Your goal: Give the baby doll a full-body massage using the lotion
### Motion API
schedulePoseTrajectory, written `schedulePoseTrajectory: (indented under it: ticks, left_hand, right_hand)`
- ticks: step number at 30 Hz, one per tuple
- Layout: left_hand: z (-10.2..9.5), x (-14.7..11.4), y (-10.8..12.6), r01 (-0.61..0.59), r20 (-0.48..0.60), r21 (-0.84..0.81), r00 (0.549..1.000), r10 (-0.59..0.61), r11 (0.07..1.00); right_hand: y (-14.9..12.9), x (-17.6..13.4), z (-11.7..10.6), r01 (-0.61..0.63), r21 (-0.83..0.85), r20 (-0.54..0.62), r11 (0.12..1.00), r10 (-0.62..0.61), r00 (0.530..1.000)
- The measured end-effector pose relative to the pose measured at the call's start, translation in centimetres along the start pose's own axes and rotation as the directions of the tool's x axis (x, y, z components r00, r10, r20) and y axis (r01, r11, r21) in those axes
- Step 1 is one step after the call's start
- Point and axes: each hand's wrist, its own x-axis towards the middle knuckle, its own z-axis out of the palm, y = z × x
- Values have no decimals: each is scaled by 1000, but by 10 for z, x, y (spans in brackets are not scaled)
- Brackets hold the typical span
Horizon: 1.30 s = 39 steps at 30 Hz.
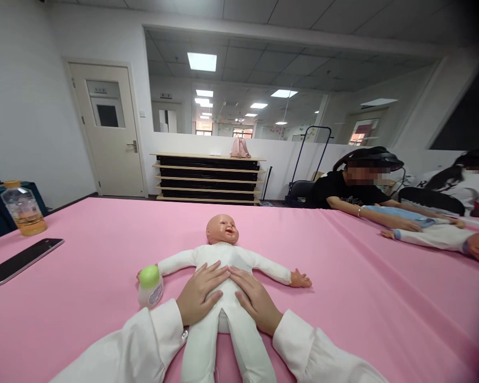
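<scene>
A baby doll (223, 255) with a white cloth body lies on its back on the pink-covered table, arms spread and legs toward me. My left hand (201, 292) lies flat on the left side of the doll's belly, fingers stretched out. On the other side, my right hand (257, 300) rests flat too, its fingertips close to those of my left hand. Neither hand grips anything. Beside the doll's hand at the left stands a small bottle (150, 292) with a green cap, partly covering that doll hand.
A black phone (24, 259) and a bottle of amber liquid (24, 210) are at the left of the pink cloth (104, 239). At the right, a co-worker (355, 181) leans over another doll (435, 236). A further person (471, 181) sits beyond.
</scene>
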Motion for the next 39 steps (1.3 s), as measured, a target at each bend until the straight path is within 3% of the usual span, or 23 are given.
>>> schedulePoseTrajectory:
  ticks: [2, 6, 11, 14, 15, 17, 19, 22, 25, 28, 32, 35, 37, 39]
  left_hand:
    - [0, 1, -2, 84, 37, 7, 996, -85, 996]
    - [3, 5, -11, 265, 2, -18, 964, -265, 964]
    - [-3, 5, -35, 372, -93, 110, 927, -364, 921]
    - [-7, 3, -46, 466, -177, 196, 882, -436, 863]
    - [-8, 3, -47, 477, -195, 195, 875, -442, 857]
    - [-10, 3, -45, 404, -182, 172, 909, -374, 898]
    - [-10, 5, -41, 241, -89, 126, 969, -231, 962]
    - [-10, 9, -37, 105, 62, 54, 992, -109, 993]
    - [-9, 12, -40, 173, 69, 97, 981, -180, 980]
    - [-7, 11, -48, 288, -36, 225, 957, -287, 931]
    - [-7, 5, -55, 436, -188, 412, 900, -393, 800]
    - [-8, 1, -56, 483, -223, 525, 873, -434, 701]
    - [-8, 0, -54, 483, -228, 552, 871, -434, 680]
    - [-8, 2, -52, 430, -197, 545, 900, -388, 720]
  right_hand:
    - [4, 0, 1, -41, -1, 64, 999, 41, 997]
    - [16, 2, 5, -177, 0, 110, 984, 176, 978]
    - [40, 2, 7, -432, -73, -16, 899, 432, 902]
    - [49, 1, 4, -537, -191, -137, 822, 519, 844]
    - [49, 1, 3, -537, -219, -170, 814, 510, 843]
    - [46, 3, 0, -442, -233, -170, 866, 411, 895]
    - [40, 8, -2, -245, -180, -60, 953, 238, 969]
    - [33, 15, -3, -74, -73, 109, 995, 82, 991]
    - [36, 18, -1, -115, -54, 138, 992, 122, 983]
    - [44, 16, 1, -218, -71, 92, 973, 224, 970]
    - [55, 9, 0, -395, -185, -4, 900, 401, 916]
    - [55, 7, -3, -501, -290, -109, 815, 492, 864]
    - [51, 7, -4, -489, -301, -145, 819, 467, 872]
    - [46, 9, -5, -375, -273, -99, 886, 361, 927]
